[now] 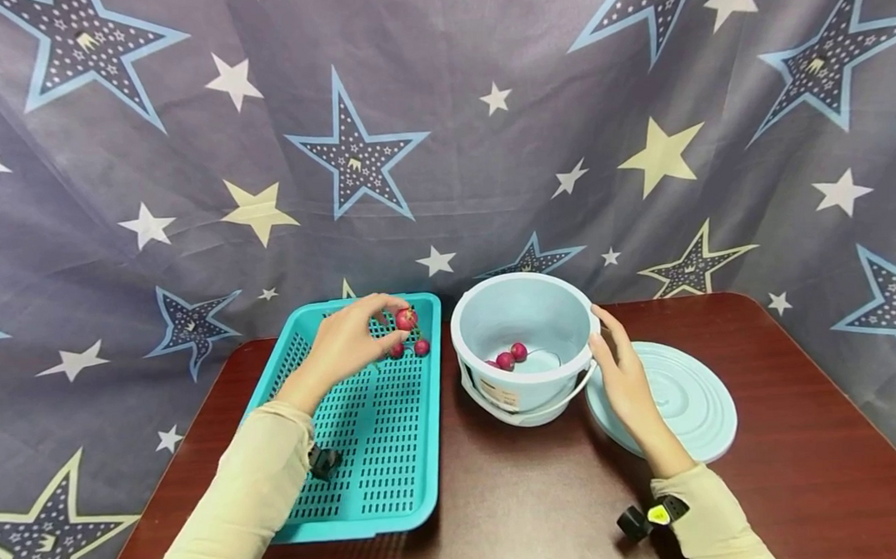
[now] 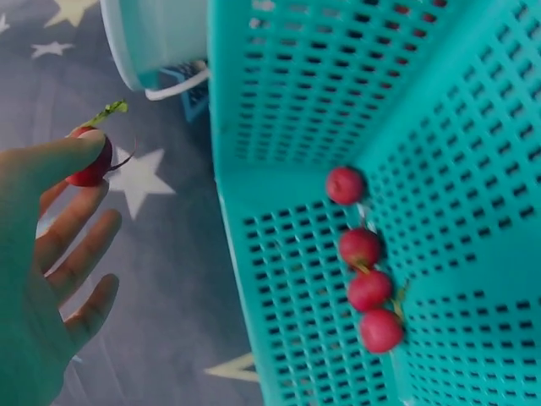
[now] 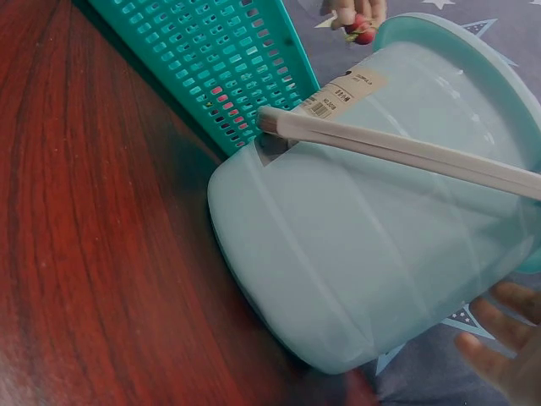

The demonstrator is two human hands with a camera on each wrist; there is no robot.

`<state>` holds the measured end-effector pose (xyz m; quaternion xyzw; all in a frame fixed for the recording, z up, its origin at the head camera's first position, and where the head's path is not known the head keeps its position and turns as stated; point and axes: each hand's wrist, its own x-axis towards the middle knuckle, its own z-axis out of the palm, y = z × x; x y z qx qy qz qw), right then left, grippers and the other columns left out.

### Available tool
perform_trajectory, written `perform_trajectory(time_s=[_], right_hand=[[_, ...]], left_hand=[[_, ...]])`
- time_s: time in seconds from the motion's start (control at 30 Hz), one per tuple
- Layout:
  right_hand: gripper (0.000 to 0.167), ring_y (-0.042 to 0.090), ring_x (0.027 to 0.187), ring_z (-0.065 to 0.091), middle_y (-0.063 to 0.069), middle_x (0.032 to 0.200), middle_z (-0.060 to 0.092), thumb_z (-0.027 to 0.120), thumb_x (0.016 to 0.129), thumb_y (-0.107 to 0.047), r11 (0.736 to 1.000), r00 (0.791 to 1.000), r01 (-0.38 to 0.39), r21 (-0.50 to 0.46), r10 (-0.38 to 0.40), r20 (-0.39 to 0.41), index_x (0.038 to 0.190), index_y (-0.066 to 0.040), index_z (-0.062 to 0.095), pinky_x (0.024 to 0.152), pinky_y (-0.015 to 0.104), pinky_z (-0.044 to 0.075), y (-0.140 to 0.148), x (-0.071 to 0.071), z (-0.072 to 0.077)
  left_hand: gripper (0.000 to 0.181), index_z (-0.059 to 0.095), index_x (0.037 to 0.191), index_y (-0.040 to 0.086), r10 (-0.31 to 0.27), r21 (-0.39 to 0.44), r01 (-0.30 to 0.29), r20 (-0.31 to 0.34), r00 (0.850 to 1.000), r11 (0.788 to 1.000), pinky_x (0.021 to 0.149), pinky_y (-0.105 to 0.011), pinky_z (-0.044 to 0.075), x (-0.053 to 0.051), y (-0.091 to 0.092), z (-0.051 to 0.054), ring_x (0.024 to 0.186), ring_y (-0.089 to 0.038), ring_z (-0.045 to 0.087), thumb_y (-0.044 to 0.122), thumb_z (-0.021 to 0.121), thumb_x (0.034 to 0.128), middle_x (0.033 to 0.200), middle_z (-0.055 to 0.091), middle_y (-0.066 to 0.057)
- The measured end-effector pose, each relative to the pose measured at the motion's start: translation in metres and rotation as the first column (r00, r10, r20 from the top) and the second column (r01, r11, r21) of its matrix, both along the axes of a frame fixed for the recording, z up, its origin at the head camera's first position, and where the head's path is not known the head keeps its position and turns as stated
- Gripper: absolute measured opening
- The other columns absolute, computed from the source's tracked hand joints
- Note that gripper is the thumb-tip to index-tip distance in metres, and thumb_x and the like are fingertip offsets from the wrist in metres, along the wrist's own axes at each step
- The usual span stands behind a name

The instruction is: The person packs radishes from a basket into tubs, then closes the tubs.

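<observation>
My left hand (image 1: 353,335) pinches a red radish (image 1: 405,319) between thumb and fingers, above the far end of the teal basket (image 1: 433,447). In the left wrist view the held radish (image 2: 91,159) shows a short green stem and thin root; several radishes, one of them (image 2: 380,331) nearest that view's bottom, lie along the basket's end. My right hand (image 1: 623,376) holds the right rim of the light blue bucket (image 1: 531,390), fingers at the outside. Several radishes, one (image 1: 520,352) among them, lie on the bucket's bottom. The right wrist view shows the bucket's side (image 3: 338,245) and label.
A round light blue lid (image 1: 694,402) lies on the brown table (image 1: 533,501) right of the bucket, partly behind my right hand. The bucket's handle (image 1: 529,416) hangs down at its front. A grey curtain with stars (image 1: 442,146) hangs behind the table.
</observation>
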<state>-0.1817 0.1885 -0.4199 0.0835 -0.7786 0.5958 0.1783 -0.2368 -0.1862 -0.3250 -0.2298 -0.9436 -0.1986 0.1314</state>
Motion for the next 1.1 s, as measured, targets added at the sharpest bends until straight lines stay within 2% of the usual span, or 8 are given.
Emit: perform_trajectory(time_s=[0.23,0.47,0.73,0.87,1.1], right_hand=[[0.048,0.012,0.122,0.046,0.017,0.144,0.049,0.044,0.107,-0.023,1.0,1.0,0.002,0.009,-0.002,-0.002,0.154,-0.015,0.035,0.096,0.013,0.034,0.0,0.0,-0.002],[0.047,0.006,0.118,0.047,0.016,0.142,0.05,0.043,0.107,-0.024,1.0,1.0,0.004,0.004,-0.004,-0.013,0.153,-0.017,0.037,0.095,0.014,0.035,0.0,-0.001,0.001],[0.047,0.005,0.117,0.047,0.017,0.141,0.051,0.044,0.107,-0.024,1.0,1.0,0.012,0.01,-0.012,-0.016,0.153,-0.018,0.037,0.095,0.015,0.035,0.0,-0.002,0.0],[0.047,0.005,0.117,0.047,0.018,0.141,0.051,0.044,0.107,-0.023,1.0,1.0,0.012,0.01,-0.011,-0.016,0.153,-0.017,0.036,0.095,0.015,0.035,0.0,-0.002,0.0],[0.047,0.004,0.117,0.047,0.018,0.141,0.051,0.044,0.107,-0.024,1.0,1.0,0.008,-0.003,-0.008,-0.007,0.153,-0.017,0.037,0.095,0.015,0.035,-0.001,0.0,0.0]], left_hand=[[0.038,0.067,0.124,0.025,-0.015,0.071,0.018,-0.035,0.999,0.997,0.061,-0.036,0.049,0.008,0.021,0.009,0.092,-0.017,0.063,0.033,0.077,0.0877,0.111,0.067,0.005],[0.037,0.066,0.124,0.026,-0.026,0.102,0.036,-0.097,0.995,0.994,0.056,-0.032,0.046,0.01,0.042,0.015,0.092,-0.013,0.063,0.033,0.076,0.0887,0.111,0.066,0.008],[0.038,0.067,0.124,0.025,-0.063,0.134,0.076,-0.103,0.993,0.988,0.055,-0.031,0.046,0.013,0.067,0.021,0.09,-0.008,0.06,0.032,0.076,0.0886,0.108,0.065,0.008],[0.036,0.067,0.123,0.025,-0.094,0.129,0.107,-0.108,0.99,0.986,0.055,-0.03,0.045,0.014,0.08,0.02,0.091,-0.009,0.06,0.032,0.076,0.0888,0.11,0.065,0.009],[0.035,0.068,0.121,0.028,-0.158,0.085,0.167,-0.1,0.982,0.982,0.06,-0.027,0.047,0.015,0.106,0.011,0.088,-0.003,0.06,0.033,0.077,0.0877,0.108,0.066,0.013]])
